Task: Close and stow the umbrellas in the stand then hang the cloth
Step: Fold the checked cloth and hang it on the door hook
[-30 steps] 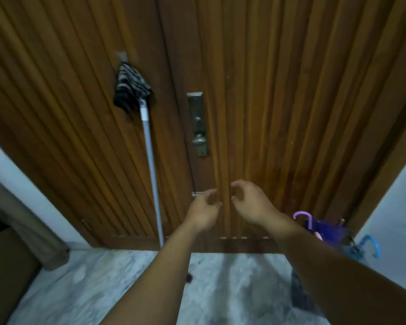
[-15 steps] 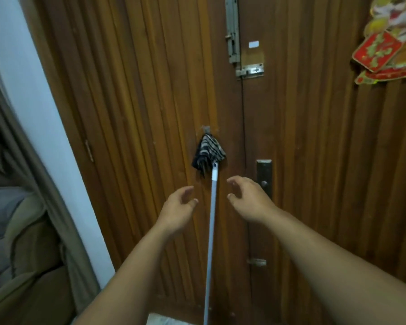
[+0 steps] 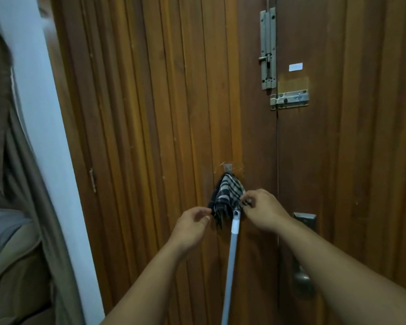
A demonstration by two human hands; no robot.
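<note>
A black-and-white checked cloth [image 3: 226, 198] hangs bunched from a small hook [image 3: 227, 167] on the wooden door [image 3: 164, 113]. My right hand [image 3: 264, 209] pinches the cloth's right edge with thumb and fingers. My left hand [image 3: 192, 224] hovers just left of the cloth's lower edge, fingers curled and apart, holding nothing. A long pale pole [image 3: 231, 261] with a white cap leans against the door below the cloth, between my two hands. No umbrella or stand is in view.
A door handle and lock plate [image 3: 302, 254] sit to the right of my right arm. Two metal slide bolts [image 3: 267, 55] are mounted higher up. A white wall strip [image 3: 47, 137] and brown curtain [image 3: 14, 184] stand on the left.
The view has swung up from the floor and umbrella stand to the cloth. Both hands rose to it, and my right hand has closed on its right edge.
</note>
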